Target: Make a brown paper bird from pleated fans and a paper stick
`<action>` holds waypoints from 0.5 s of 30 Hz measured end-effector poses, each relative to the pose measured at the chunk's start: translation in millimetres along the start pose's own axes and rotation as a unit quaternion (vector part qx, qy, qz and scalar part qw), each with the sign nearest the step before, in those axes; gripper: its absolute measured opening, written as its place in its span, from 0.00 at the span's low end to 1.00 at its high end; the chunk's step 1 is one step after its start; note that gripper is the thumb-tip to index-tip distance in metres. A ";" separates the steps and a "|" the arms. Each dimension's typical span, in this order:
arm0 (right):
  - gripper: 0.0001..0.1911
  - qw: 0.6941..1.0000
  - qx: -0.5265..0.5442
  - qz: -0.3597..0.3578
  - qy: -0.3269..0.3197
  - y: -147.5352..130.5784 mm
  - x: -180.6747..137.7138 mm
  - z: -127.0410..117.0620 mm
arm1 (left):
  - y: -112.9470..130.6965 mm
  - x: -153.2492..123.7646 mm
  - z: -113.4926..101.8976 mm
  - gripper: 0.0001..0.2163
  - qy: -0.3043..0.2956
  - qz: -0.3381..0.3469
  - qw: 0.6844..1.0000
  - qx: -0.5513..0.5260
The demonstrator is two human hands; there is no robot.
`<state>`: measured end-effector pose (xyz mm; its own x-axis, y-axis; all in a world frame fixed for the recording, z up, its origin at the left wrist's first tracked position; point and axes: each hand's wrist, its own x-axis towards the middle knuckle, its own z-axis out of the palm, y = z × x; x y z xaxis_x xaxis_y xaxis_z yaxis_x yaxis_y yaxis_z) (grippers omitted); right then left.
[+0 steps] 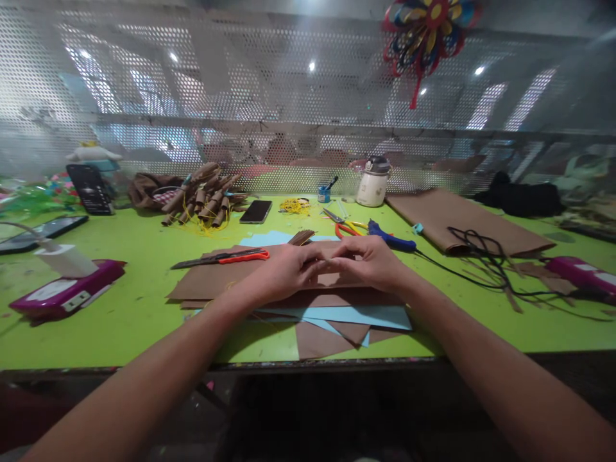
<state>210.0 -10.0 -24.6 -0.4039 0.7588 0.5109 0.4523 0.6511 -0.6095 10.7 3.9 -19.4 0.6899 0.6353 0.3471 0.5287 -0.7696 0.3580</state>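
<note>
My left hand (293, 269) and my right hand (370, 260) meet over a stack of brown paper (202, 285), their fingertips pinched together. Whatever sits between the fingertips is too small and hidden to name. Just behind my left hand, the end of a pleated brown paper strip (301, 237) shows; I cannot tell whether the hand grips it. An orange-handled craft knife (243, 256) lies on the stack, left of my left hand. Light blue sheets (356, 316) stick out below the brown paper. Beyond my right hand lies a blue glue gun (392, 239).
Red-and-yellow-handled pliers (346, 228), a phone (256, 212), yellow string (294, 206) and a bundle of rolled brown paper (206, 192) lie further back. A white bottle (373, 183) stands there. Power strips (67, 292) flank the work area, with a black cable (495, 269) at right.
</note>
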 end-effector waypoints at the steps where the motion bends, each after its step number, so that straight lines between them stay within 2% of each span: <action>1: 0.05 1.000 0.004 0.004 -0.008 0.7 0.1 -1.6 | -0.1 -0.1 -0.8 0.09 -0.002 -0.003 1.000 0.002; 10: 0.06 0.996 0.056 0.049 -0.051 8.7 1.8 -12.6 | 0.0 -1.1 -9.1 0.13 -0.058 -0.039 0.994 -0.090; 15: 0.08 0.983 0.145 0.102 -0.054 16.7 2.1 -13.6 | -1.7 -1.0 -10.6 0.11 -0.068 -0.073 0.987 -0.123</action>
<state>227.6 2.7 -25.4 -0.4172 0.8568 0.3030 0.2937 0.4426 -0.8473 3.8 5.2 -11.1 0.6838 0.7111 0.1632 0.5031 -0.6216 0.6005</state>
